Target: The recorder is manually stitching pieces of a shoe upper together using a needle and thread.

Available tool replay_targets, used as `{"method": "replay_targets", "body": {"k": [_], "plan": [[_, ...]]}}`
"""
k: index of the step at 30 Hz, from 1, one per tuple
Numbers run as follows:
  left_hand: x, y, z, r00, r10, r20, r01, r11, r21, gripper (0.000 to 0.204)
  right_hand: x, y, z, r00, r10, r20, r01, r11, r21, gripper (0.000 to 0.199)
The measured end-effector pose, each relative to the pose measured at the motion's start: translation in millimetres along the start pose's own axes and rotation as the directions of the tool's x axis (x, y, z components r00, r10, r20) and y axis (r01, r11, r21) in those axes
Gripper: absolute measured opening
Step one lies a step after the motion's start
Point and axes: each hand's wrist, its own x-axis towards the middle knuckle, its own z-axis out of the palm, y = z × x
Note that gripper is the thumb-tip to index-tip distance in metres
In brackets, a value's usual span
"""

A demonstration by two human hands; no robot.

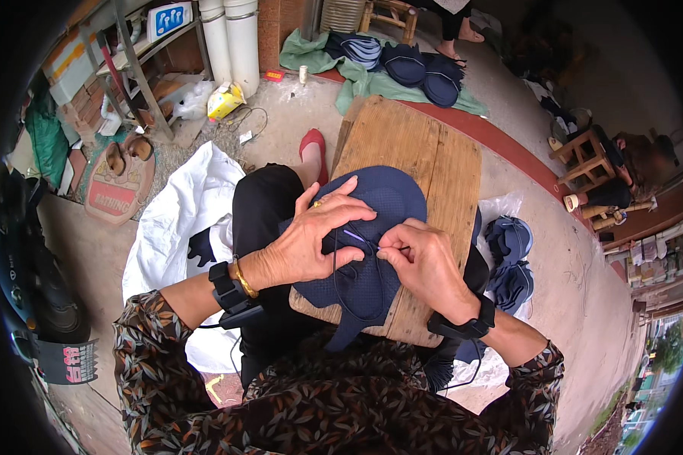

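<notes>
A navy fabric piece with a broad rounded edge, which looks like a hat, lies on the wooden board in front of me. My left hand rests on its left side, fingers and thumb spread over the cloth. My right hand is closed in a pinch at the hat's middle, on a thin dark cord that loops down over the fabric. Between the two hands shows a small slim purple piece; its kind is too small to tell. A strip of the navy cloth hangs past the board's near edge.
Stacked navy pieces lie on a green cloth at the back. More navy pieces sit on clear plastic at right. A white sack spreads at left. Another person's feet show at the back, beside a bamboo stool.
</notes>
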Motion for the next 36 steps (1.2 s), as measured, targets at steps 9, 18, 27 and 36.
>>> {"method": "replay_targets", "body": {"k": [9, 18, 27, 36], "plan": [[-5.1, 10.7, -11.6, 0.952, -0.112, -0.285, 0.169, 0.968, 0.185, 0.062, -11.9, 4.3, -15.8, 0.994, 0.107, 0.002, -0.107, 0.99, 0.089, 0.031], [1.9, 22.4, -12.1, 0.992, -0.005, -0.124, 0.038, 0.964, 0.262, 0.022, -8.7, 7.7, -14.0, 0.997, 0.073, 0.024, -0.075, 0.991, 0.112, 0.039], [24.1, 38.5, -20.4, 0.949, 0.087, 0.304, -0.253, 0.783, 0.569, 0.01, 22.0, 27.6, -28.0, 0.976, -0.176, 0.128, 0.168, 0.983, 0.067, 0.05], [30.9, 32.0, -22.0, 0.929, 0.027, 0.369, -0.198, 0.878, 0.435, 0.014, 21.1, 26.1, -30.4, 0.958, -0.14, 0.25, 0.14, 0.99, 0.019, 0.061]]}}
